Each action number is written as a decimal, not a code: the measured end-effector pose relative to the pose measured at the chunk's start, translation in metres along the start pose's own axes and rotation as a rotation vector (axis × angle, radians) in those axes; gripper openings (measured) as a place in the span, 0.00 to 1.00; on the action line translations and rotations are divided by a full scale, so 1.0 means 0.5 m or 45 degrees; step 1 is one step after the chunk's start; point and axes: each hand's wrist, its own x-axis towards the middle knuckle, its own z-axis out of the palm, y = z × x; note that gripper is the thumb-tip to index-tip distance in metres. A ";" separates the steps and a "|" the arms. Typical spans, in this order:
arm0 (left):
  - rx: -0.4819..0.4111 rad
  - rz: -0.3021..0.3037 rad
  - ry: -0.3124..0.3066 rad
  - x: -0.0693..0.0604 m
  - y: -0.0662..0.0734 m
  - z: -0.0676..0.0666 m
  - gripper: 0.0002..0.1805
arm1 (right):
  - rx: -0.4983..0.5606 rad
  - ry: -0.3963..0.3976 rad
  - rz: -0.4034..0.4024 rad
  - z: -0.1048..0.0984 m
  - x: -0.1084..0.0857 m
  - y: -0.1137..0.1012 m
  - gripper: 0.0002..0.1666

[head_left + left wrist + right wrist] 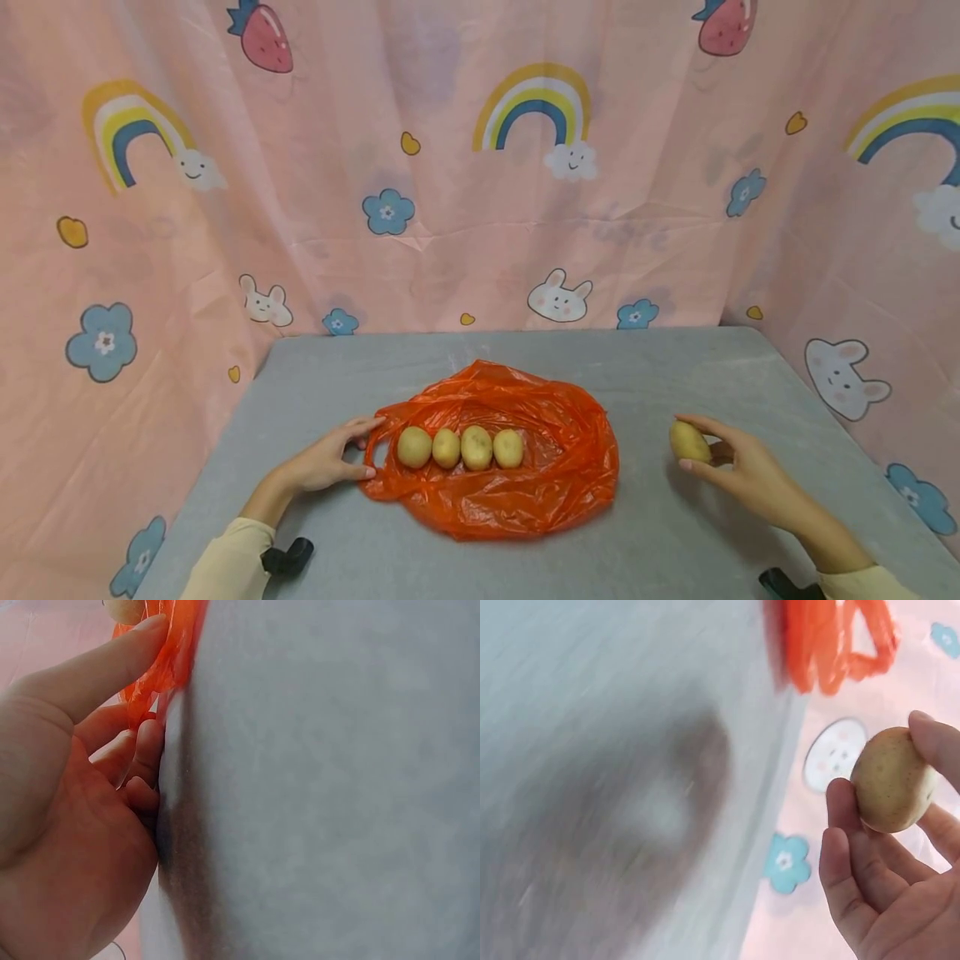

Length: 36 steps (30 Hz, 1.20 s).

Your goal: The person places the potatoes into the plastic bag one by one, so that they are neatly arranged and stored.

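An orange plastic bag (525, 500) lies spread on the grey table, with several potatoes (477, 448) in a row on it. At the bag's left edge my left hand (330, 457) holds the plastic by the handle loop, thumb nearer me and fingers farther away. The left wrist view shows the thumb against the orange plastic, with other fingers curled behind it. Off to the right of the bag, my right hand (750, 475) grips a single potato (688, 442) between thumb and fingertips, above the table. In the right wrist view this potato (892, 780) is fully visible.
The grey table (637, 367) ends at a pink printed curtain (465, 275) behind it, which also runs along both sides. A black wrist strap piece (288, 557) shows by the left sleeve, and another black piece (787, 585) by the right.
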 end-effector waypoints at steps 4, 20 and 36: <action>0.007 0.007 0.006 -0.001 -0.002 0.000 0.44 | 0.070 0.024 -0.025 0.014 0.017 -0.028 0.33; 0.001 -0.006 0.015 0.004 -0.006 0.000 0.43 | 0.349 -0.029 -0.175 0.064 0.077 -0.131 0.31; 0.015 0.023 0.001 0.001 -0.005 0.000 0.44 | 0.389 -0.191 -0.204 0.168 0.124 -0.180 0.33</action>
